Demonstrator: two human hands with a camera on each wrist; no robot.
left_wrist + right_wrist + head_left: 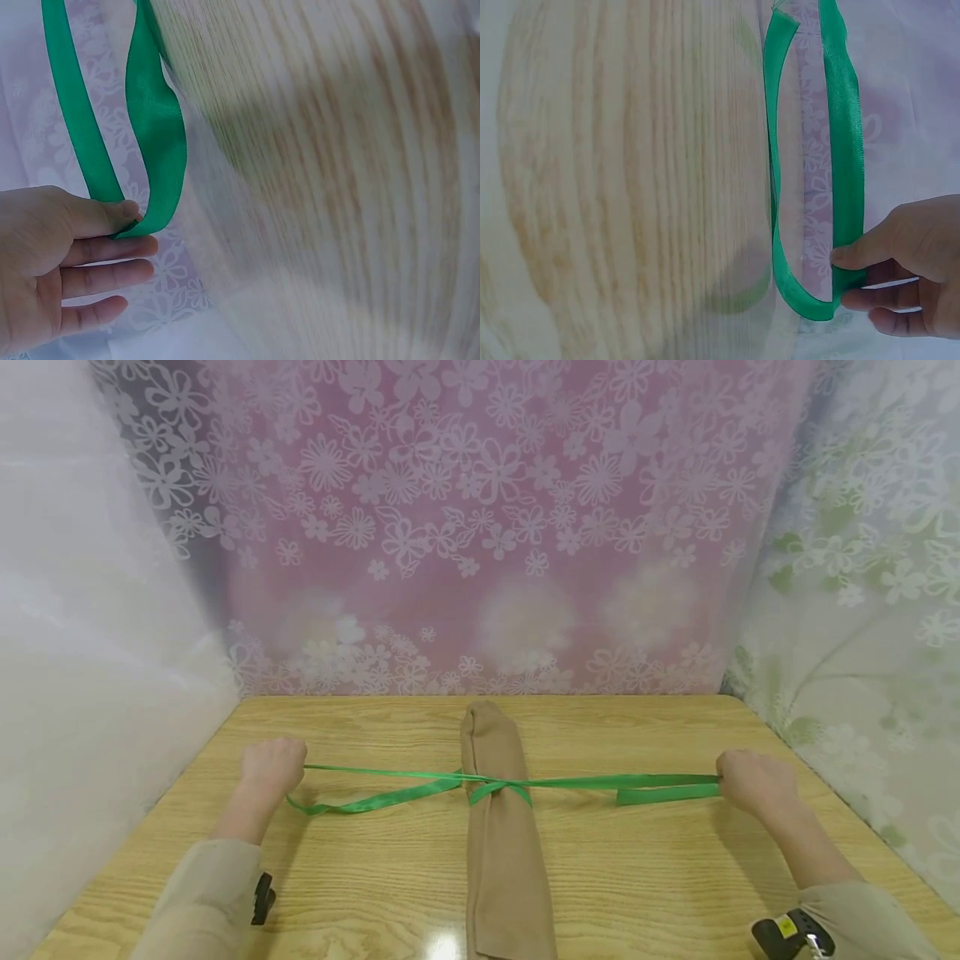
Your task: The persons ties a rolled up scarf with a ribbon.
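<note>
A long tan cloth bundle [498, 868], rolled or folded, lies lengthwise on the table. Around its upper part runs a green ribbon [577, 782], crossed on top of the cloth. My left hand [273, 766] pinches one side of the ribbon between thumb and index finger, the other fingers loosely extended in the left wrist view; a slack length loops back toward the bundle. Out to the right, my right hand [757, 785] pinches the other side, and its loose tail hangs with a cut end [784, 22]. Between the hands the ribbon is stretched nearly straight above the wood.
The wood-grain table [360, 877] reaches back to a pink floral curtain [487, 527]. A whitish sheet [97, 610] hangs along the left side and a pale floral one [862, 610] along the right. Dark wrist devices [795, 935] show at both sleeves.
</note>
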